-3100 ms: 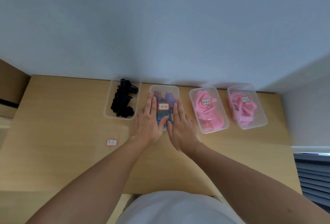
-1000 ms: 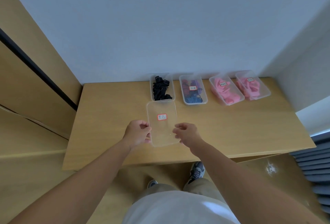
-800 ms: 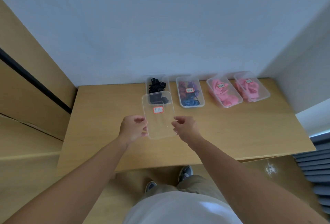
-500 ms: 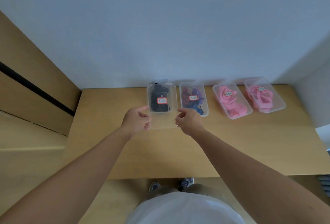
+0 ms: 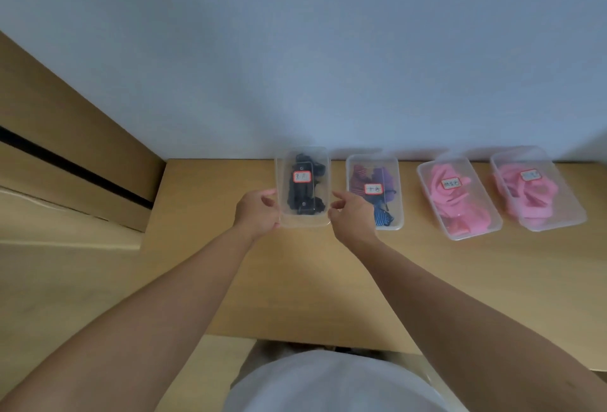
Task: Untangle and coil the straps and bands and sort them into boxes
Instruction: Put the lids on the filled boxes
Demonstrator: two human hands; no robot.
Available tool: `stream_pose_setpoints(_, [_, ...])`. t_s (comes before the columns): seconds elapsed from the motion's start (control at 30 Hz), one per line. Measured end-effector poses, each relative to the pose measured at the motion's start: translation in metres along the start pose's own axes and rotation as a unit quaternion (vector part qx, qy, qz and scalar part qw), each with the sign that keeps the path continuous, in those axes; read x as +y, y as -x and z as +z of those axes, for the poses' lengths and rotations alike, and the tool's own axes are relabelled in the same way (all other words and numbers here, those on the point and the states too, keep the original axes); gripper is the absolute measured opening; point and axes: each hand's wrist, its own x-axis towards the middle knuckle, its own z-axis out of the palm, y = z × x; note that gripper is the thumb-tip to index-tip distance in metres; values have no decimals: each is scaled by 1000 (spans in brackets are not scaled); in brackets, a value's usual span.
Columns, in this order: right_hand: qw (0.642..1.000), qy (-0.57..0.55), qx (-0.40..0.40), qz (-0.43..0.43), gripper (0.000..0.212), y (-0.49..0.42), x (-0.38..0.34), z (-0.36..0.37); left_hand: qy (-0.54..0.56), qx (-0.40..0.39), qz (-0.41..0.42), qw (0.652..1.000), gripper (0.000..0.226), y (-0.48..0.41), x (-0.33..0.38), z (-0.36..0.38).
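Observation:
A clear lid (image 5: pixel 305 220) with a red-framed label (image 5: pixel 301 176) lies over the leftmost box, which holds black straps (image 5: pixel 303 196). My left hand (image 5: pixel 258 211) grips the lid's left edge. At the right edge my right hand (image 5: pixel 351 217) pinches it between thumb and fingertips. To the right stand a lidded box of purple and striped blue bands (image 5: pixel 398 211) and two lidded boxes of pink bands (image 5: pixel 427 188) (image 5: pixel 573 211), all labelled, in a row along the wall.
The boxes stand at the back of a wooden table (image 5: pixel 328 280). A wooden cabinet (image 5: pixel 65 148) rises past the table's left edge. The pale wall (image 5: pixel 295 50) is directly behind the row.
Both hands carried the labelled lid from the table's front edge forward and set it over the box of black straps. Before that, they pressed on the lid of the purple-and-blue box.

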Motion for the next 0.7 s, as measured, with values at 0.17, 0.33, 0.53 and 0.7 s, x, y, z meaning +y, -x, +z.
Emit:
stream_pose_setpoints(0.17, [999, 5, 29, 26, 38, -8, -8, 7, -8, 4, 10, 1000, 34, -20, 1, -2])
stream_pose_setpoints(0.33, [997, 44, 29, 62, 36, -4, -13, 11, 25, -61, -17, 998, 37, -23, -9, -8])
stream_pose_setpoints(0.53, [994, 47, -33, 98, 39, 16, 0, 13, 30, -139, -51, 988, 21, -16, -42, -19])
stream_pose_setpoints(0.7, [995, 66, -28, 74, 51, 22, -4, 17, 49, -146, -63, 986, 18, -15, -43, -24])
